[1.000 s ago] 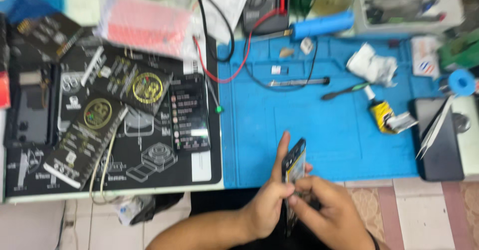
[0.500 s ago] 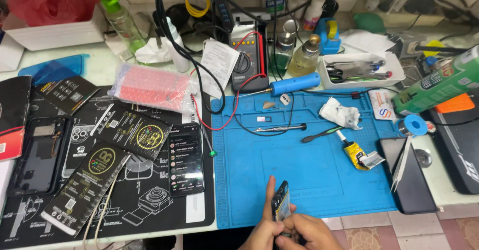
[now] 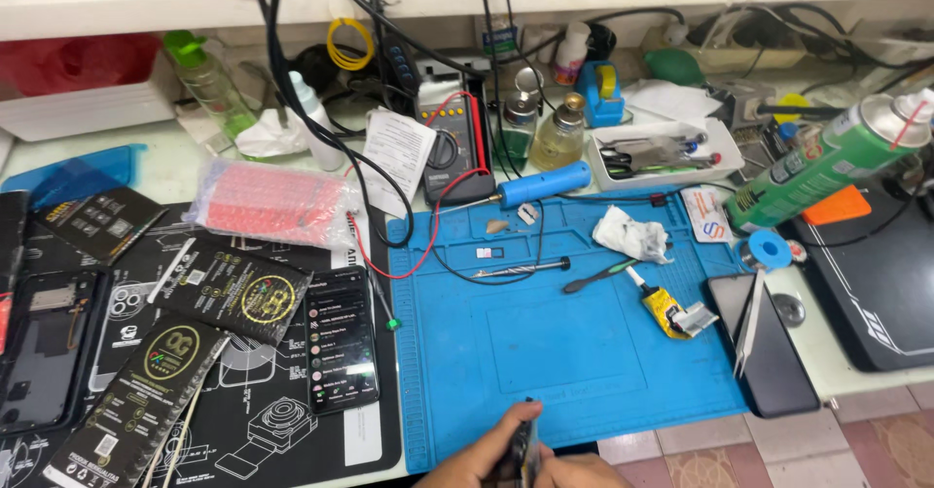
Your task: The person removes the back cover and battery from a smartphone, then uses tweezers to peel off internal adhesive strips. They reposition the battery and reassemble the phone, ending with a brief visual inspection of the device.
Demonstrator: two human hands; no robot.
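Phone (image 3: 526,441) edge-up in left hand (image 3: 477,461), blue mat (image 3: 584,352) beyond, tweezers (image 3: 750,318) right

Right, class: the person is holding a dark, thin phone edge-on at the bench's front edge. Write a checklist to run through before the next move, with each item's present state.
1. Both hands on the dark thin phone: ok; left hand and right hand clasp it.
2. Bare space on the blue silicone work mat ahead of the hands: ok.
3. Yellow glue tube capped: cannot tell.
4. White tweezers off the mat: ok, lying on a dark slab.
5. Green spray can stable: not ok, tilted.
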